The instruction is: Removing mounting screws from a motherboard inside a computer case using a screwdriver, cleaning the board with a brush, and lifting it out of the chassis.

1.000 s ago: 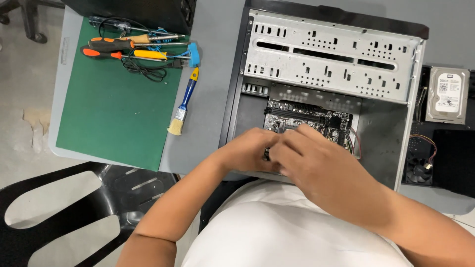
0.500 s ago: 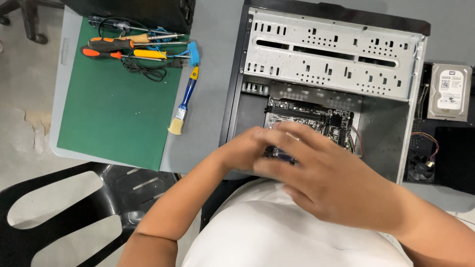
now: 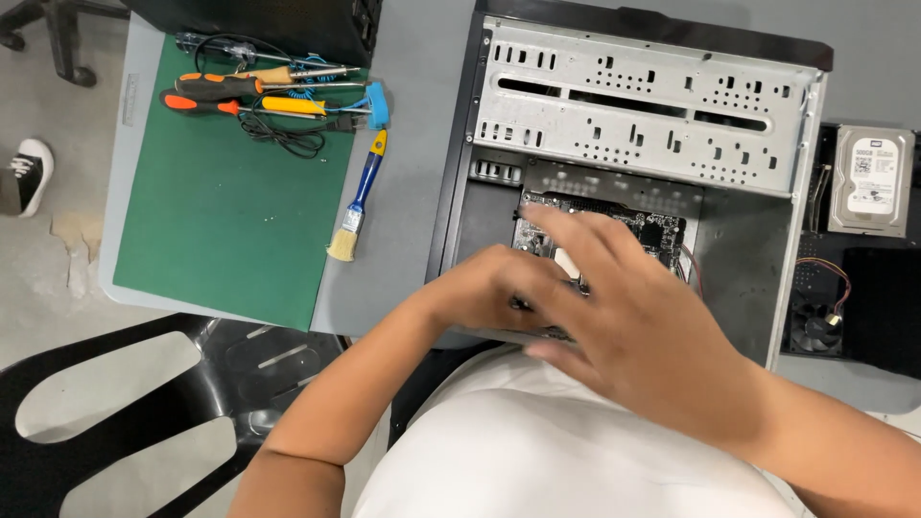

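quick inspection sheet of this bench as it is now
surface: grey table with green mat
job's things: open computer case, circuit board inside
clutter: screwdrivers, brush, hard drive, fan
hands: left hand and right hand over the board; grip hidden
cables: black cord on the mat; coloured wires near the fan
surroundings: black chair, shoe on the floor

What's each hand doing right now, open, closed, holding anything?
Left hand: fingers curled on the motherboard; any grip is hidden.
Right hand: open, fingers spread over the motherboard, holding nothing visible.
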